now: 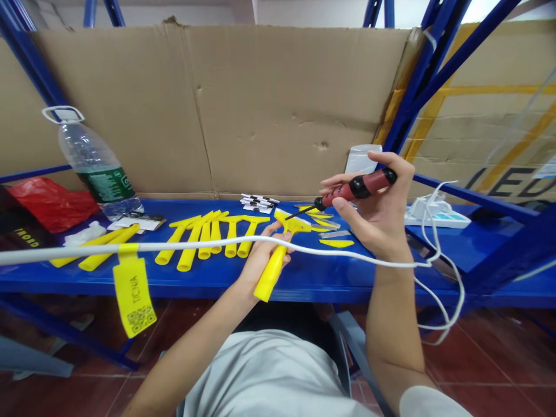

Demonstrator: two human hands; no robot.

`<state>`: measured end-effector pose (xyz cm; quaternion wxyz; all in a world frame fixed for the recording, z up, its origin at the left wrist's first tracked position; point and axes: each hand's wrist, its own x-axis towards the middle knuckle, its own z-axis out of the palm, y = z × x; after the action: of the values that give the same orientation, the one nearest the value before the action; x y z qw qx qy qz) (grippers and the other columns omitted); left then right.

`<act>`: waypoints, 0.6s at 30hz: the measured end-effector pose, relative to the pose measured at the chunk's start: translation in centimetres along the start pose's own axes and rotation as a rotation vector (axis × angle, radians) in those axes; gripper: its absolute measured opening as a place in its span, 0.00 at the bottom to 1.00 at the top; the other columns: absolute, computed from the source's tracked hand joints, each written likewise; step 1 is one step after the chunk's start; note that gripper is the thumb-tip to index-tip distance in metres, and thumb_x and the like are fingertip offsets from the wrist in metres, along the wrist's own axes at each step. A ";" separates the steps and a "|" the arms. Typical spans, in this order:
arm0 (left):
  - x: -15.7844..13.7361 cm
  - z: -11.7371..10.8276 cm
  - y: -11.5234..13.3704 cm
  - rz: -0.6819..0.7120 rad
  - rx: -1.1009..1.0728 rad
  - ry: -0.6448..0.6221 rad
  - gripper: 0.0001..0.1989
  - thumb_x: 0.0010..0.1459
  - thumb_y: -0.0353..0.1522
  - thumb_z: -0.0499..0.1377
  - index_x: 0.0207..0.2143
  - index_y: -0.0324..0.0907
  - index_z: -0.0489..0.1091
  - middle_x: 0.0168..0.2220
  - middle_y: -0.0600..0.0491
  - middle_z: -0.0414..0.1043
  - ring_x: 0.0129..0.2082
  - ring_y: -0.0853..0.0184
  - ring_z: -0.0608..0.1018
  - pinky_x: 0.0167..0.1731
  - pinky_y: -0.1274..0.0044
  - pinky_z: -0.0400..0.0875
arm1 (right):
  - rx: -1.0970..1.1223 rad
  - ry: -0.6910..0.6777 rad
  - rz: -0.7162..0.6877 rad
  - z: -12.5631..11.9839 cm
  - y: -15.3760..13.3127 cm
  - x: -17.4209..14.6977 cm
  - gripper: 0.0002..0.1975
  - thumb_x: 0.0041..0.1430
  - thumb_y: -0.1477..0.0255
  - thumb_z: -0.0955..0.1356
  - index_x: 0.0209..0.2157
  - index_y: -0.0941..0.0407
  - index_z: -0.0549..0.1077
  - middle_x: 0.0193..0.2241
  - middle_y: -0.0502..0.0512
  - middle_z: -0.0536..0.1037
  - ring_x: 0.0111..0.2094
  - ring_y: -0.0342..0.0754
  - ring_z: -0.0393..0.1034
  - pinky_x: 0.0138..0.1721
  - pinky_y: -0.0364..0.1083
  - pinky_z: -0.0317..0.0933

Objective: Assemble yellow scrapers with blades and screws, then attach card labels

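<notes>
My left hand is closed around a yellow scraper, its wide head up and its hollow handle pointing down toward me. In my right hand is a red and black screwdriver, gripped along the handle. The screwdriver's thin dark shaft reaches left to the scraper's head; whether the tip sits in a screw is too small to tell. Right of the head lie several yellow blade covers and thin metal blades. Left of my left hand, a row of yellow scraper handles rests on the blue table.
A white cable with a yellow tag crosses in front of the table. Small black-and-white packets lie behind. A plastic bottle and red bag stand left; a power strip lies right. Cardboard walls the back.
</notes>
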<state>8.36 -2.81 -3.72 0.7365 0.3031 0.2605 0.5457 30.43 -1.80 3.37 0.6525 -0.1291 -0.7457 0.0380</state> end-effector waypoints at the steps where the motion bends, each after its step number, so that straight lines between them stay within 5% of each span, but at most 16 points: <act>1: 0.0 -0.1 0.0 0.001 0.003 -0.004 0.33 0.58 0.25 0.74 0.62 0.46 0.67 0.48 0.48 0.81 0.27 0.74 0.82 0.21 0.87 0.72 | 0.002 -0.017 0.008 0.0 -0.1 0.0 0.42 0.62 0.70 0.83 0.71 0.38 0.65 0.54 0.55 0.88 0.49 0.58 0.89 0.54 0.61 0.87; 4: 0.2 -0.3 -0.2 0.005 0.001 -0.012 0.34 0.58 0.26 0.75 0.62 0.47 0.67 0.47 0.50 0.81 0.28 0.72 0.83 0.22 0.86 0.73 | 0.008 -0.041 0.033 -0.1 -0.1 0.0 0.43 0.64 0.66 0.82 0.72 0.36 0.61 0.61 0.57 0.85 0.56 0.61 0.88 0.58 0.65 0.85; 12: 0.4 -0.5 -0.3 0.000 0.005 -0.018 0.33 0.57 0.26 0.76 0.62 0.47 0.69 0.47 0.50 0.81 0.28 0.73 0.83 0.22 0.86 0.73 | -0.086 0.040 -0.023 -0.1 0.7 -0.1 0.42 0.60 0.60 0.85 0.69 0.37 0.66 0.40 0.49 0.85 0.39 0.59 0.88 0.48 0.61 0.88; 18: 0.2 -0.1 -0.1 0.002 -0.014 -0.003 0.32 0.56 0.25 0.75 0.60 0.46 0.70 0.45 0.51 0.80 0.26 0.75 0.81 0.20 0.87 0.71 | -0.023 -0.017 0.034 0.3 -0.5 0.0 0.44 0.64 0.70 0.81 0.73 0.35 0.61 0.59 0.55 0.85 0.54 0.60 0.87 0.59 0.65 0.84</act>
<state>8.44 -2.59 -3.92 0.7384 0.2993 0.2552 0.5477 30.04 -2.28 3.42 0.6439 -0.1491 -0.7493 0.0416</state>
